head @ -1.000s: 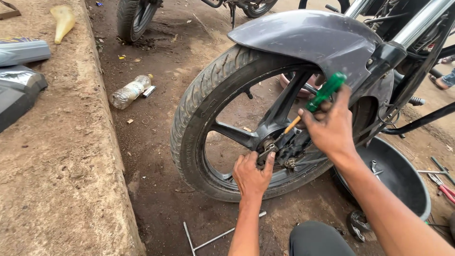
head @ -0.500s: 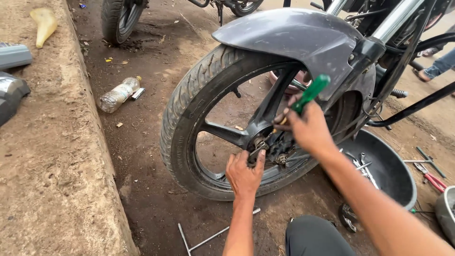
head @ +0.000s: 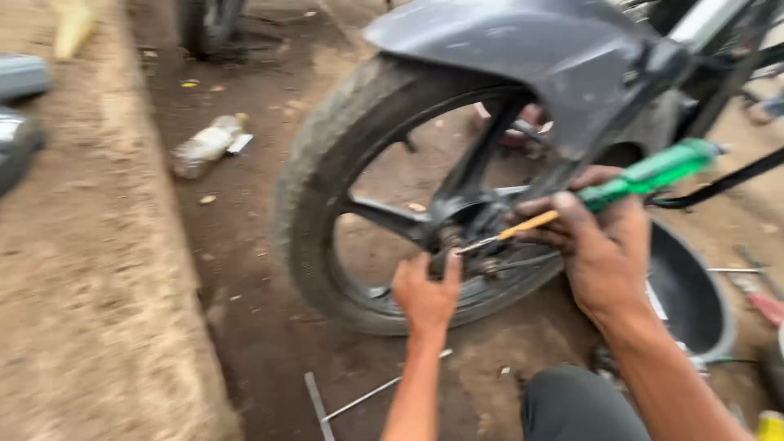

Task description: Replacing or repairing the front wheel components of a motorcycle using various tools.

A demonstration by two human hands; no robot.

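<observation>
A motorcycle front wheel [head: 327,188] with a black tyre stands under a grey mudguard [head: 523,57]. My left hand [head: 425,294] presses against the wheel hub [head: 461,237], fingers closed on a small part there. My right hand [head: 600,245] grips a green-handled screwdriver [head: 645,175]. Its yellow shank and tip point left into the hub. The picture is motion-blurred, so small hub parts are unclear.
A raised dirt kerb [head: 90,269] runs along the left. A crushed plastic bottle [head: 208,143] lies on the dark soil. Thin metal rods [head: 367,396] lie near my knee [head: 580,404]. A black round pan [head: 694,294] with tools beside it sits at the right. Another tyre [head: 204,20] stands behind.
The view has swung and closed in on the wheel. My right hand has tilted the screwdriver lower, its tip now at the hub. My left hand stays on the hub.
</observation>
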